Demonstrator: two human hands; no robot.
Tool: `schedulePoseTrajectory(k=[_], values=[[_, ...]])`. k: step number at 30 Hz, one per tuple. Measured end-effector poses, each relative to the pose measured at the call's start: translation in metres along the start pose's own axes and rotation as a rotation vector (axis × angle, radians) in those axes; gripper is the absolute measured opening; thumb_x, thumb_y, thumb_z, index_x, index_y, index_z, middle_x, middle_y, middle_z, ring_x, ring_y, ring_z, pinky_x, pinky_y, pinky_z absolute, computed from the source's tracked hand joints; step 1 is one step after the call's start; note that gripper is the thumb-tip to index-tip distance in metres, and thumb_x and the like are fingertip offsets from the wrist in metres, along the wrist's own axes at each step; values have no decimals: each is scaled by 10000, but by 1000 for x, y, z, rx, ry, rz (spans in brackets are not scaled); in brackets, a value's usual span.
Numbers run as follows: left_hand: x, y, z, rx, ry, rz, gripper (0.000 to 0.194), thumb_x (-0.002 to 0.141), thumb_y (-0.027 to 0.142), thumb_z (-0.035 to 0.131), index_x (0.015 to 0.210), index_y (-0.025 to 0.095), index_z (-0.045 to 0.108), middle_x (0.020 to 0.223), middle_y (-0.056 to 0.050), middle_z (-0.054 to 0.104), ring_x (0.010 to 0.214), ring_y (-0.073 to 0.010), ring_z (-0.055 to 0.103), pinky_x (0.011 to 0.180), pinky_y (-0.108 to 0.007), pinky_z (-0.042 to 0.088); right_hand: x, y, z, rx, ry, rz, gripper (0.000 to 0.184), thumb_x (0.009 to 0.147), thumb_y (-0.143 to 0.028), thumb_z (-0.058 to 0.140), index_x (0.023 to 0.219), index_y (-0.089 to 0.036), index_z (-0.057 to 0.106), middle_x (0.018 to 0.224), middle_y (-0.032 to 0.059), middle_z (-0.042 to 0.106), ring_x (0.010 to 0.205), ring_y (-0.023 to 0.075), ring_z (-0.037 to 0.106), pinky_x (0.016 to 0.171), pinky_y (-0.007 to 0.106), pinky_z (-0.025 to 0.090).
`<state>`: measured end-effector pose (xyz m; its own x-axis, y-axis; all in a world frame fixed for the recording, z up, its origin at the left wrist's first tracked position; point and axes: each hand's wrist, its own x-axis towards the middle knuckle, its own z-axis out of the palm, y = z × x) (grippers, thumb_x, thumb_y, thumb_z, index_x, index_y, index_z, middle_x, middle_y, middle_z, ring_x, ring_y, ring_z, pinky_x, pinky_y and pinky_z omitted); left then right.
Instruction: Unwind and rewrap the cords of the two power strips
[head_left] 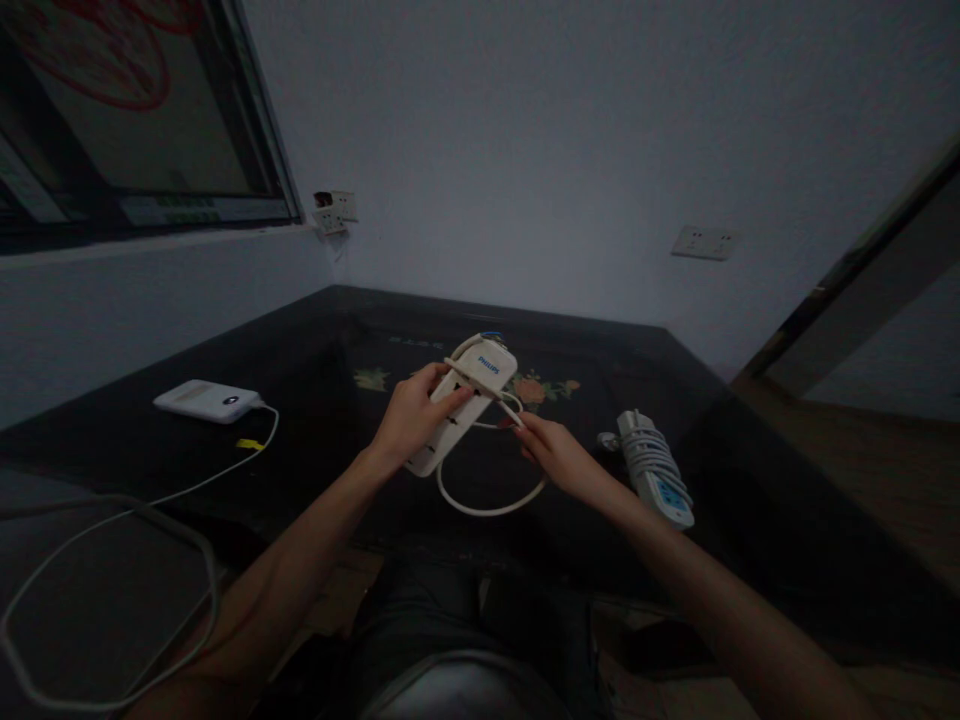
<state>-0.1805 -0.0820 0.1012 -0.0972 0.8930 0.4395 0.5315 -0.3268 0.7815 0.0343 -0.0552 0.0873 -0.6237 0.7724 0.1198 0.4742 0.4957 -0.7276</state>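
My left hand is closed round a white power strip and holds it tilted above the dark table. The strip's white cord crosses its face and hangs in a loop below it. My right hand pinches that cord just right of the strip. A second white power strip, with its cord wound tightly round it, lies on the table to the right of my right hand.
A white power bank lies at the table's left, and its white cable runs toward me in a large loop. Wall sockets sit on the far wall and another socket by the window. My lap is below.
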Motion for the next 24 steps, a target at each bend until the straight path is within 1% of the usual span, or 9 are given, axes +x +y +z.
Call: schedulePoseTrajectory(k=[4, 7, 12, 16, 18, 20, 22, 24], values=[[6, -17, 2, -65, 19, -116, 432, 785, 460, 599, 1070, 143, 527, 865, -75, 687, 720, -189, 654, 575, -252, 466, 0, -5, 6, -166, 6, 39, 287, 943, -239, 358, 1089, -134, 581, 752, 45, 597, 643, 136, 529, 623, 240, 383], [6, -25, 4, -111, 35, -179, 480, 782, 476, 599, 1116, 157, 466, 823, -62, 672, 661, -176, 647, 522, -232, 453, -1, -11, 8, -242, 5, 62, 286, 943, -229, 369, 1107, -146, 588, 821, 81, 650, 712, 164, 585, 671, 256, 402], [7, -28, 6, -226, 16, -203, 562, 785, 490, 597, 1210, 175, 408, 792, -43, 650, 603, -158, 628, 487, -220, 447, -6, -19, 9, -302, 6, 53, 267, 939, -233, 395, 1107, -187, 598, 900, 86, 691, 831, 192, 638, 697, 248, 412], [9, -30, 7, -178, 20, -178, 564, 789, 495, 592, 1211, 147, 456, 836, -76, 655, 645, -165, 628, 513, -230, 451, -11, -28, 5, -307, -1, 28, 256, 927, -223, 417, 1089, -181, 611, 948, 90, 696, 863, 198, 650, 708, 252, 420], [9, -31, 8, -123, 24, -168, 559, 790, 500, 589, 1202, 138, 480, 856, -88, 660, 669, -173, 630, 530, -238, 453, -14, -32, 1, -286, -6, -2, 250, 918, -213, 422, 1070, -170, 616, 950, 89, 692, 825, 188, 650, 687, 252, 423], [9, -31, 8, -67, 10, -157, 555, 787, 503, 588, 1191, 134, 496, 847, -86, 663, 673, -180, 630, 534, -243, 450, -17, -35, -5, -203, -41, -3, 233, 909, -229, 431, 1034, -157, 615, 842, 65, 679, 670, 151, 631, 601, 235, 415], [8, -28, 6, -21, -12, -133, 537, 786, 494, 591, 1176, 134, 508, 846, -83, 668, 680, -185, 632, 544, -248, 453, -21, -36, -13, -33, -112, 28, 215, 894, -278, 456, 983, -147, 602, 669, 8, 612, 492, 106, 546, 488, 209, 374], [8, -22, 3, 9, -15, -101, 516, 786, 476, 596, 1168, 140, 510, 863, -81, 676, 702, -187, 639, 571, -255, 465, -26, -37, -21, 153, -174, 60, 217, 869, -333, 493, 928, -144, 582, 573, -39, 529, 418, 84, 477, 430, 194, 344]])
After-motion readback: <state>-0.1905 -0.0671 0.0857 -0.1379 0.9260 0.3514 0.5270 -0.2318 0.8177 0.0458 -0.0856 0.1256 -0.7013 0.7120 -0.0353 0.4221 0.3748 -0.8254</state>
